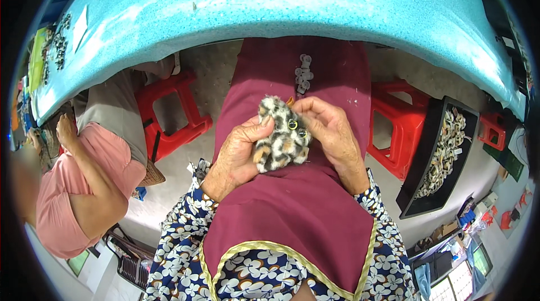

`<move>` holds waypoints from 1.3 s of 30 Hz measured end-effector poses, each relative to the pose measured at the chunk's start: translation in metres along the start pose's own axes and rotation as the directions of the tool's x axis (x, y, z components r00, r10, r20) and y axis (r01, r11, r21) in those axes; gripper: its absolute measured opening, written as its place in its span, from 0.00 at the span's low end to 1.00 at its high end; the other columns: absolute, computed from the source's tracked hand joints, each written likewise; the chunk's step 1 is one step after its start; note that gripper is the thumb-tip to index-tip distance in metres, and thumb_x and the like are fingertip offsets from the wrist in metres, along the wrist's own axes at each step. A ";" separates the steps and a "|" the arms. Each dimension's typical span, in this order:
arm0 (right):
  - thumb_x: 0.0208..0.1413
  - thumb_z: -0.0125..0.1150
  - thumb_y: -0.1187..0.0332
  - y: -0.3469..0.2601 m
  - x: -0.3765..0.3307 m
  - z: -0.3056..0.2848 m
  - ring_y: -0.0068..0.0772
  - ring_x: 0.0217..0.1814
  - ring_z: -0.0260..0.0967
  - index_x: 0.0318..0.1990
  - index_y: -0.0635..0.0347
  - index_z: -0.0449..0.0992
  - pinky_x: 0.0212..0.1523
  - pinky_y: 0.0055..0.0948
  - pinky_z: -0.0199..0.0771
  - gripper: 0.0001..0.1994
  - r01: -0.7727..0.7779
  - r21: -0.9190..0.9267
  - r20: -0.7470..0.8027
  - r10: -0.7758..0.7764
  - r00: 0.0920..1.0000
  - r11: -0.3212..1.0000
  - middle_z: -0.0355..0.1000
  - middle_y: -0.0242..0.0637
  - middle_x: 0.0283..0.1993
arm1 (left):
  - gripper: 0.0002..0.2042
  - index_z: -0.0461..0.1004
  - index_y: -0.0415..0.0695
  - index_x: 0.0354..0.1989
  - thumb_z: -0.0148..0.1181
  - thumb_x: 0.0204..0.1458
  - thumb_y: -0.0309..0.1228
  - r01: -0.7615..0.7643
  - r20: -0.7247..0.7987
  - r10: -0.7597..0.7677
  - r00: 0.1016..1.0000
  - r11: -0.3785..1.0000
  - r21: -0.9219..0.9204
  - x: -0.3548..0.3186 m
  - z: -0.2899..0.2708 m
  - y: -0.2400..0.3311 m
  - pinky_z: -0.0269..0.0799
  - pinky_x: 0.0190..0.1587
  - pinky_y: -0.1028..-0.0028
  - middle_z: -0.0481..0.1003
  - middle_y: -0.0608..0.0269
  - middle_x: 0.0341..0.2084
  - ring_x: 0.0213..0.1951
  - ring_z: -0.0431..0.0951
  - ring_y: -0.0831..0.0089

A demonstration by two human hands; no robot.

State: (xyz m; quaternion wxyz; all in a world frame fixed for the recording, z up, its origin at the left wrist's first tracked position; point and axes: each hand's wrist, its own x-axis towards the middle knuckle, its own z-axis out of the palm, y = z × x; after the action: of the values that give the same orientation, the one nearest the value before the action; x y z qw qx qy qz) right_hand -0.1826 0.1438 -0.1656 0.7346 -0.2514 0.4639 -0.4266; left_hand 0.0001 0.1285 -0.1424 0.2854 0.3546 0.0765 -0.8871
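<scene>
A small plush toy with leopard-like spots in white, black and tan rests over my lap, its yellow-rimmed eyes turned to the right. My left hand is closed round its left side, the thumb pressed into the fur. On the other side, my right hand has its fingers bent and pinched at the edge of the toy's head, beside a small orange-brown piece. Exactly what those fingertips grip is partly hidden. Several small pale plastic discs lie on my maroon apron beyond the toy.
A blue speckled tabletop curves across ahead, with small dark pieces at its left. Red stools stand under its edge. A black tray of similar plush pieces lies at right. A person in pink sits at left.
</scene>
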 end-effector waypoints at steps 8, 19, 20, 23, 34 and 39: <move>0.56 0.56 0.71 -0.005 0.021 0.004 0.19 0.38 0.70 0.41 0.68 0.73 0.39 0.18 0.70 0.09 -0.032 -0.030 0.097 0.035 0.995 0.999 0.74 0.35 0.37 | 0.15 0.67 0.35 0.47 0.52 0.56 0.32 0.069 -0.010 -0.068 0.998 0.989 0.133 0.002 0.004 0.003 0.74 0.44 0.70 0.75 0.56 0.37 0.38 0.78 0.70; 0.55 0.56 0.72 0.006 0.020 0.001 0.22 0.36 0.72 0.40 0.69 0.73 0.39 0.19 0.73 0.09 -0.091 0.225 0.075 0.076 0.994 0.970 0.75 0.38 0.36 | 0.15 0.67 0.35 0.47 0.49 0.57 0.33 0.107 -0.059 -0.107 0.992 0.994 -0.002 0.002 0.005 -0.003 0.74 0.45 0.68 0.74 0.55 0.39 0.40 0.77 0.67; 0.55 0.56 0.72 0.006 0.021 0.000 0.22 0.37 0.72 0.40 0.69 0.73 0.40 0.19 0.73 0.09 -0.101 0.234 0.083 0.083 0.993 0.967 0.75 0.38 0.36 | 0.15 0.67 0.35 0.47 0.49 0.57 0.33 0.107 -0.061 -0.107 0.992 0.994 -0.004 0.003 0.004 -0.002 0.74 0.45 0.68 0.74 0.55 0.39 0.40 0.77 0.67; 0.55 0.57 0.71 0.002 0.023 0.003 0.21 0.37 0.72 0.41 0.69 0.73 0.39 0.19 0.73 0.09 -0.106 0.225 0.081 0.090 0.993 0.969 0.74 0.37 0.36 | 0.18 0.64 0.41 0.52 0.52 0.55 0.34 0.140 -0.018 -0.141 0.990 0.988 -0.060 0.005 0.001 -0.001 0.72 0.49 0.63 0.73 0.55 0.42 0.43 0.76 0.64; 0.51 0.54 0.77 -0.063 -0.009 -0.029 0.19 0.26 0.69 0.33 0.68 0.74 0.28 0.19 0.70 0.04 0.105 -0.571 -0.036 -0.153 0.988 0.814 0.73 0.33 0.26 | 0.18 0.66 0.30 0.48 0.52 0.54 0.31 -0.068 0.000 0.070 0.998 0.979 0.193 -0.018 0.002 0.020 0.74 0.46 0.66 0.75 0.51 0.40 0.39 0.77 0.64; 0.50 0.56 0.79 -0.167 -0.014 -0.024 0.19 0.25 0.68 0.33 0.67 0.75 0.28 0.18 0.69 0.03 0.335 -0.615 -0.118 -0.502 0.857 0.714 0.73 0.34 0.26 | 0.14 0.68 0.30 0.46 0.52 0.54 0.25 0.030 -0.005 -0.030 1.000 0.966 0.255 -0.016 -0.008 0.017 0.76 0.44 0.70 0.76 0.52 0.37 0.38 0.78 0.67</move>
State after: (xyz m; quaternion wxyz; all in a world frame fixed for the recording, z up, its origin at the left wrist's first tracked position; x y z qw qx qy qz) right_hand -0.2726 0.0715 -0.0413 0.4345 -0.4976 0.5980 -0.4539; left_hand 0.0235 0.1247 -0.1370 0.2237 0.3876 -0.0329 -0.8937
